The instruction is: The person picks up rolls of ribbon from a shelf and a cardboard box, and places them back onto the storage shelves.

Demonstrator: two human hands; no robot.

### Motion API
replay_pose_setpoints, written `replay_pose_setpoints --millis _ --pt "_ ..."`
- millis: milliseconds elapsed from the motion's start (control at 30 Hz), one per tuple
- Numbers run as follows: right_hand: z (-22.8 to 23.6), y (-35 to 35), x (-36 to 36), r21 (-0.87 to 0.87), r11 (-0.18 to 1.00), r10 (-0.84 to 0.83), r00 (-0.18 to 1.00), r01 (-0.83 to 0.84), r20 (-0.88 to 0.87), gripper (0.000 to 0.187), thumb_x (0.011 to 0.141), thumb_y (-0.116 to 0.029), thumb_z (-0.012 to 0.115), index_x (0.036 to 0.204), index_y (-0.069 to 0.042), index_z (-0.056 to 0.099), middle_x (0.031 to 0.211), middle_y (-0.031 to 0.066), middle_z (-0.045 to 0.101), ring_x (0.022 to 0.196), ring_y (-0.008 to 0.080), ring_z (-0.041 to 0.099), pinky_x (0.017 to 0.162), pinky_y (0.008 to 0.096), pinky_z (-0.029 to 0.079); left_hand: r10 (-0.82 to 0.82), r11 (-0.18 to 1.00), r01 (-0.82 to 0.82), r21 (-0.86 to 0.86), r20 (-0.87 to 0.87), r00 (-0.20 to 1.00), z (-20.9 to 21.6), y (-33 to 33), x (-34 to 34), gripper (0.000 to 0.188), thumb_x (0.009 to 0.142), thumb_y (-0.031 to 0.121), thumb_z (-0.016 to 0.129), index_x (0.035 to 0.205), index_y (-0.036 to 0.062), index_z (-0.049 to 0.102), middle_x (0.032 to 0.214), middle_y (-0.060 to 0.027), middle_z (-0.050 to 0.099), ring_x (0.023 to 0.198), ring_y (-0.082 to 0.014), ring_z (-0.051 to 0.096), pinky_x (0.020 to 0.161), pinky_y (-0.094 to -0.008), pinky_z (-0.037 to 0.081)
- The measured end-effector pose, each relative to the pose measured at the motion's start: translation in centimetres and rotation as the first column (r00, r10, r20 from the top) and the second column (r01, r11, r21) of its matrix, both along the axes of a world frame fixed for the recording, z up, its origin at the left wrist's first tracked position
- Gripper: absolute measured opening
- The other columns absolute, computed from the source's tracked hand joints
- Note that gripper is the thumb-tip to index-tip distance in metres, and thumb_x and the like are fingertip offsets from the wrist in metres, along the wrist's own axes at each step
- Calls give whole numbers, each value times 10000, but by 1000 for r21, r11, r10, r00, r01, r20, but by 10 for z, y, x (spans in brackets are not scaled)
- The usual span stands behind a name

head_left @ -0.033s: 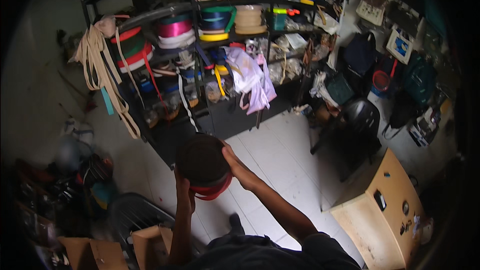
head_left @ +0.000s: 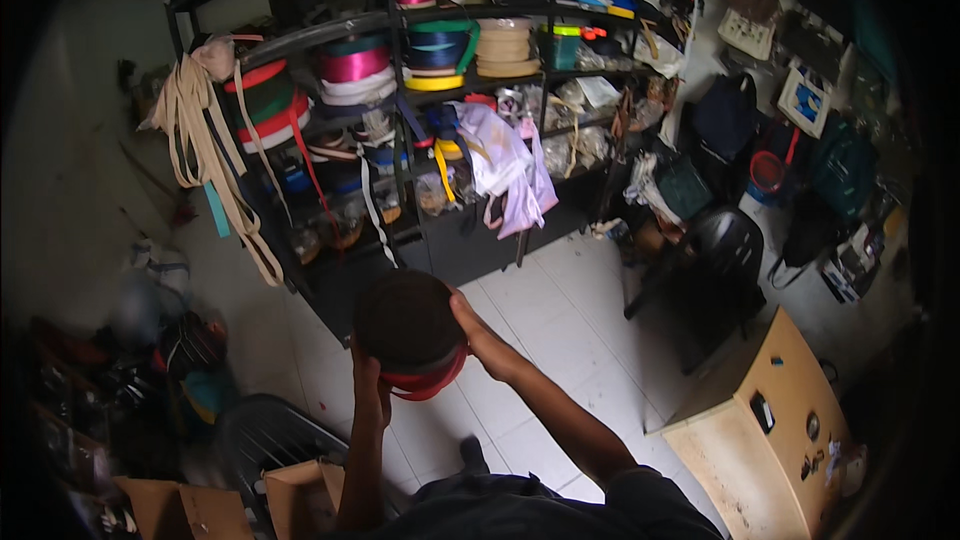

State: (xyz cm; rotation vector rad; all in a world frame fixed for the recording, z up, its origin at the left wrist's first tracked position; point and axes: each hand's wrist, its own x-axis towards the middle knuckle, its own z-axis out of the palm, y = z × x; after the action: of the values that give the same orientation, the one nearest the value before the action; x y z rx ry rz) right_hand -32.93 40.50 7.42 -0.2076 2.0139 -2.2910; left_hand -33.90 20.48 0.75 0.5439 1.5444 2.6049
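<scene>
Between my two hands is a stack of what look like strap or ribbon rolls, held over the floor in front of my body. A black roll (head_left: 405, 320) is on top, and a red roll (head_left: 430, 382) shows below its near edge. My left hand (head_left: 371, 392) is closed against the stack's left side, with its fingers mostly hidden. On the other side my right hand (head_left: 480, 336) presses the rim, its thumb near the top edge. Whatever lies under the red roll cannot be seen.
Ahead stands a dark shelf rack (head_left: 470, 250) filled with coloured strap rolls (head_left: 355, 70); beige straps (head_left: 205, 140) hang at its left end. A black chair (head_left: 715, 260) and a wooden table (head_left: 790, 410) are at right. Cardboard boxes (head_left: 220, 510) and a dark chair (head_left: 270, 425) sit lower left.
The surroundings have shifted very slightly down and to the right in view. Both hands keep the same hold on the rolls.
</scene>
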Motion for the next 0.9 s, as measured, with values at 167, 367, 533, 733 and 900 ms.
replay_pose_setpoints --millis 167,367,533,733,900 --pt "42 26 -114 88 987 152 973 -138 -175 773 931 -482 472 1478 -55 132 1515 145 193 1402 252 171 1124 336 167 -24 991 15 134 65 998 30 12 -112 639 972 374 427 1484 150 118 1502 -71 219 1382 -225 234 1108 -392 243" --pt "125 22 -243 39 999 37 960 -27 -278 828 891 -477 539 1475 -41 146 1488 188 249 1390 253 213 1123 336 160 185 974 -174 146 -68 980 143 42 -239 621 966 475 393 1421 62 310 1449 -66 369 1331 -202 353 1111 -378 254" --pt "165 20 -371 -163 983 3 890 -87 -456 809 896 -500 499 1474 -50 155 1486 139 276 1391 233 208 1116 321 157 301 952 -278 130 -232 925 220 60 -340 620 928 498 455 1375 73 394 1377 -46 464 1280 -177 420 1077 -344 285" --pt "236 41 -480 -252 943 67 869 -215 -491 676 863 -514 555 1365 -83 414 1374 13 462 1260 183 406 1073 332 252 388 911 -409 58 -462 797 278 79 -472 656 897 553 453 1366 98 402 1371 -49 469 1263 -188 437 1034 -373 343" --pt "277 38 -561 -314 863 225 858 -395 -462 597 907 -461 472 1320 -31 462 1363 134 472 1246 259 443 1068 377 304 384 908 -417 48 -499 777 315 83 -548 695 878 578 459 1367 88 395 1387 -68 449 1274 -214 425 1052 -394 318"
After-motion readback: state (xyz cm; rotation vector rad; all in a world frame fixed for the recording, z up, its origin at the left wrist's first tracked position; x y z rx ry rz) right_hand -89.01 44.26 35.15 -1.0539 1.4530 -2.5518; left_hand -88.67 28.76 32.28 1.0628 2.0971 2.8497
